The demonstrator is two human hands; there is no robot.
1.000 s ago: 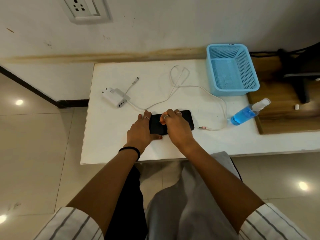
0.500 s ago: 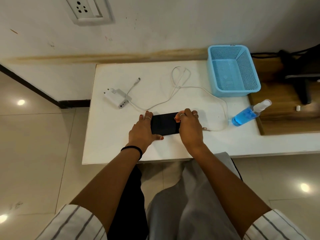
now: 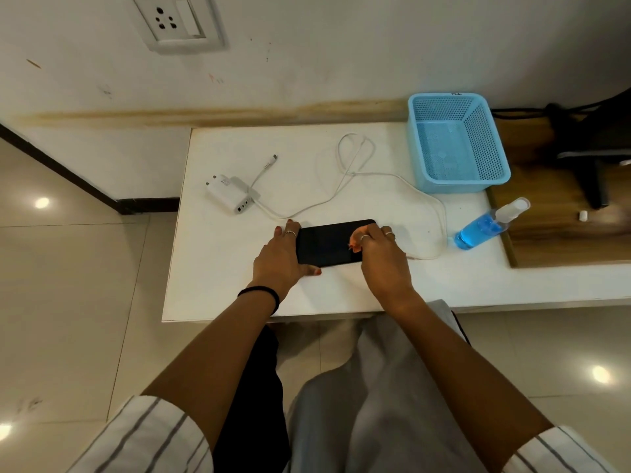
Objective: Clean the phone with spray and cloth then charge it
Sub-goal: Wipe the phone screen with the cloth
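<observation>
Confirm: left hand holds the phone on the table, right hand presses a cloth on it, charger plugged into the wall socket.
One error: the head view shows the charger lying on the table, not in the wall socket. Correct: left hand on the phone, right hand with the cloth.

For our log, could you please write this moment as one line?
left hand: holds phone; right hand: presses cloth on it; charger: unplugged

I can read nothing: the phone (image 3: 327,242) has a dark screen, and a small mark on the rim of the blue basket (image 3: 461,186) is too tiny to make out.
</observation>
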